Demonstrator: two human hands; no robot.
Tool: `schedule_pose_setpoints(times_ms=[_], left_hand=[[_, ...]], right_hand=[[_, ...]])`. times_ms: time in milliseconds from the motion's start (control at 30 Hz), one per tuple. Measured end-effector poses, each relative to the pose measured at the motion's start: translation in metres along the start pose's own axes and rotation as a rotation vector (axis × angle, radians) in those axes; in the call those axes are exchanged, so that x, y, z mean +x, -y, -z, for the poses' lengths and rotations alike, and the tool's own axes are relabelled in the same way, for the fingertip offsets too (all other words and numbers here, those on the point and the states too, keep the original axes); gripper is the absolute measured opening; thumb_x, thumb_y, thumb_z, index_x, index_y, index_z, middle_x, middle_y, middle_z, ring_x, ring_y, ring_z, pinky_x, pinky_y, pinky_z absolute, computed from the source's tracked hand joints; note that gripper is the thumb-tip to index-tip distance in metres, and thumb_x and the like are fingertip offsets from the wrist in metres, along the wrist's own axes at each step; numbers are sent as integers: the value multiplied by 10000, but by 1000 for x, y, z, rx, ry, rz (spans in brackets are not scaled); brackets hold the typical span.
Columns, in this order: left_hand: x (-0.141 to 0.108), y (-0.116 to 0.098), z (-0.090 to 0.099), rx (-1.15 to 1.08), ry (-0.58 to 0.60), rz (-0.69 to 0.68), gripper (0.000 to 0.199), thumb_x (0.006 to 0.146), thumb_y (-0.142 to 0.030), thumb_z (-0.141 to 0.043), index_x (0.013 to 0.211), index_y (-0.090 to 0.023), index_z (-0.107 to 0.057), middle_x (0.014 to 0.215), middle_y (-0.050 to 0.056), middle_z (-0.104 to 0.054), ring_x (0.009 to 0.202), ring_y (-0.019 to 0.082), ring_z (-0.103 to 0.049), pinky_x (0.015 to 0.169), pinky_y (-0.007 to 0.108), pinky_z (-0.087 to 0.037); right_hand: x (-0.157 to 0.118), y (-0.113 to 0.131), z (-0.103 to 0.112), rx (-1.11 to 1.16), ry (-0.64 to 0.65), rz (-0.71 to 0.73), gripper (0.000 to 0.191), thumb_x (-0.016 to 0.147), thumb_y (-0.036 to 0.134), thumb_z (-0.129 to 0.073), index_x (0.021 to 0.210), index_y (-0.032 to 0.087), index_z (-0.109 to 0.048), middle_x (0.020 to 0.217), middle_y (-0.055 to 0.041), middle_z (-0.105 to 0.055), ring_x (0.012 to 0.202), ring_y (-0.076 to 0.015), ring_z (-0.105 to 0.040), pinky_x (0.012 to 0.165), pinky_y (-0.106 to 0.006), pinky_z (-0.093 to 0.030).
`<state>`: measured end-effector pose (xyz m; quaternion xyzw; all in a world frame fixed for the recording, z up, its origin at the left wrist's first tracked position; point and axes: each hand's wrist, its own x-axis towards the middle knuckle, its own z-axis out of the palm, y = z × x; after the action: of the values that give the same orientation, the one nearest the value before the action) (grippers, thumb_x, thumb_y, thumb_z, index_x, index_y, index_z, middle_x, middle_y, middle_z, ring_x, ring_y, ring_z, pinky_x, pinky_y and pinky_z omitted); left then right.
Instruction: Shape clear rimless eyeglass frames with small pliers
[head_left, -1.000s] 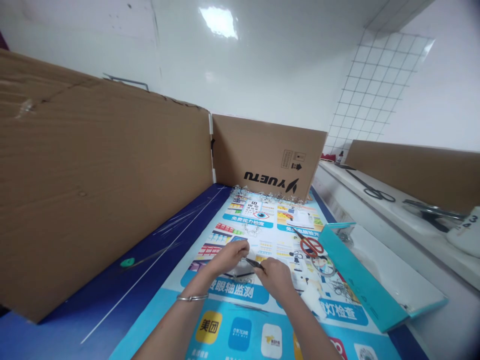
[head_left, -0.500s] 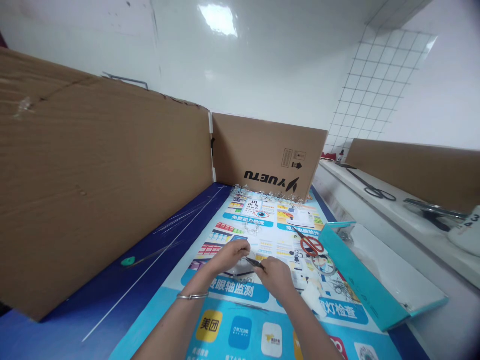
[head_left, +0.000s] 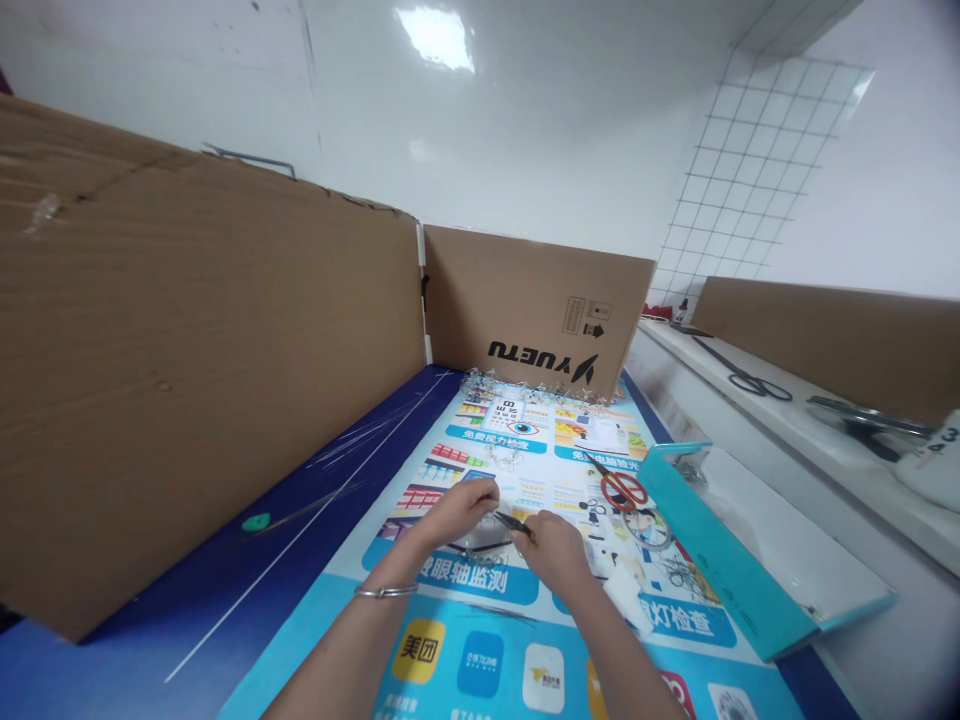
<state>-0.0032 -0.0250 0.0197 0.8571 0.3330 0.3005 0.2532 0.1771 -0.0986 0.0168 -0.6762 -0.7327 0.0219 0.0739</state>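
Observation:
Over the printed sheet, my left hand (head_left: 471, 502) is closed in a pinch, fingertips together. What it holds is too small to make out. My right hand (head_left: 553, 545) grips dark pointed tweezers (head_left: 514, 522), whose tips point left, close to the left fingertips. Beneath both hands lies a small clear, shiny tangle (head_left: 484, 548), partly hidden. Farther up the sheet is another clear wiry piece (head_left: 504, 458). Red-handled scissors (head_left: 622, 490) lie to the right, beside a roll of clear tape (head_left: 647, 530).
A turquoise box (head_left: 739, 560) stands open at the right. Thin wires (head_left: 684, 575) and a white crumpled piece (head_left: 626, 598) lie near it. Cardboard walls (head_left: 225, 330) enclose the left and back. Clear wiry pieces (head_left: 540, 388) line the back edge. A green-ended tool (head_left: 256, 522) lies left.
The tweezers' tips, together before, now look slightly apart. Both hands have stayed almost in the same place.

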Motion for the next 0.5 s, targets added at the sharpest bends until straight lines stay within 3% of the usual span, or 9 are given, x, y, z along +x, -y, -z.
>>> schedule_pose_setpoints(times_ms=[500], left_hand=[[1,2,-3,9,25,-31,140,752,-125,-381,699,-163,-505,686,-10,-534,643,112,-459,594,205,-321]], right_hand=[[0,-2,-7,1,-67,76,371,823,507,-356,762,217,-578,791,-34,-581,738,-163,-524,571,-229,-282]])
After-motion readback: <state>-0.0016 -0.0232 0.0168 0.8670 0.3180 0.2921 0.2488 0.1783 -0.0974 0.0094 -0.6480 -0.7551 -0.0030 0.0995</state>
